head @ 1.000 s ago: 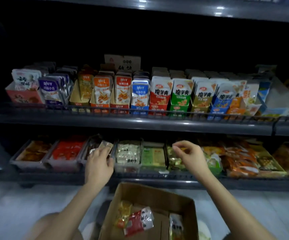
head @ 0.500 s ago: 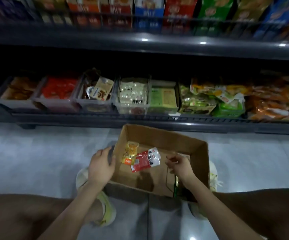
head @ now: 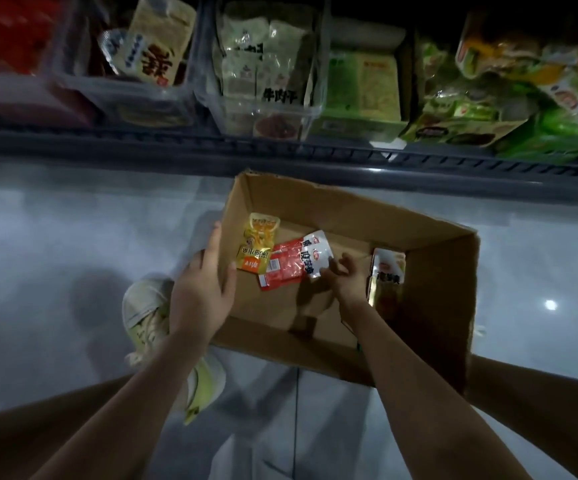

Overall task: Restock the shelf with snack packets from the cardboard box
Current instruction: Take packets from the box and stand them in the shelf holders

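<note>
Shoe (head: 147,311) sat on the floor (head: 55,237), just left of the left hand (head: 204,289). Left hand clamped the box (head: 349,202) by its left wall: thumb inside, fingers laid up along the outside. Box was open-topped and sat on the floor between both forearms.

Yellow packet (head: 258,247) lay in the box just right of the left hand's fingers, not touched. Red packet (head: 285,268) with a white end lay between the two hands, overlapping the yellow one's right edge. Can't tell if it was one pack or two stacked.

Right hand (head: 344,278) was down inside the box, fingers curled tight, pinching the red packet's white end at its near corner. Third packet (head: 386,275) stood on edge just right of the right hand, close to the box's right wall, not touched.

Shelf (head: 176,147) ran across beyond both hands, past the box's far wall. Clear bin (head: 208,98) on it held pale packets. Green packs (head: 471,116) were piled beyond and to the right of the right hand.
</note>
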Tool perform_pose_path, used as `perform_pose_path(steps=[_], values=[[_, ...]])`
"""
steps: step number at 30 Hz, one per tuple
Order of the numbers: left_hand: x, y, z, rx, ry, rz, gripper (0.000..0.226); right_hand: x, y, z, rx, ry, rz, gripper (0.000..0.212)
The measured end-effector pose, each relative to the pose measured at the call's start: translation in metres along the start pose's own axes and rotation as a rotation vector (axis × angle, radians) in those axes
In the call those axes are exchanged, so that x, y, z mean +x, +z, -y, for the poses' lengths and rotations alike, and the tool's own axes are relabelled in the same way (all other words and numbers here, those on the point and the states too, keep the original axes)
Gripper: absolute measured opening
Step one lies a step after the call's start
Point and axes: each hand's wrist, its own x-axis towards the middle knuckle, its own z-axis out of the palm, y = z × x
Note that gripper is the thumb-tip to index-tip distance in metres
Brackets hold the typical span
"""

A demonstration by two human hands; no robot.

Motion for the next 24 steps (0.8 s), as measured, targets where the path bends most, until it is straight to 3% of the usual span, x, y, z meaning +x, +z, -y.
perform_pose_path(steps=[6, 9, 13, 16, 21, 24], values=[[0.002, 0.001, -0.004, 0.075, -0.063, 0.054, 0.066, 0.032, 0.02, -0.002, 0.005, -0.03, -0.056, 0.053], [0.001, 0.001, -0.004, 0.101, -0.066, 0.063, 0.066, 0.037, 0.028, 0.0, -0.003, 0.01, -0.066, 0.059], [0.0, 0.001, -0.006, 0.122, -0.049, 0.054, 0.064, 0.031, 0.036, -0.006, -0.036, 0.109, -0.049, 0.019], [0.002, -0.001, -0.006, 0.113, -0.071, 0.029, 0.064, 0.019, 0.031, -0.011, -0.085, 0.078, -0.02, 0.013], [0.001, -0.001, -0.003, 0.119, 0.02, 0.002, 0.059, -0.028, -0.003, 0.014, 0.113, 0.066, 0.001, 0.014], [0.0, -0.008, -0.005, 0.207, -0.037, 0.001, 0.063, -0.053, -0.027, 0.034, 0.12, 0.042, -0.01, 0.009]])
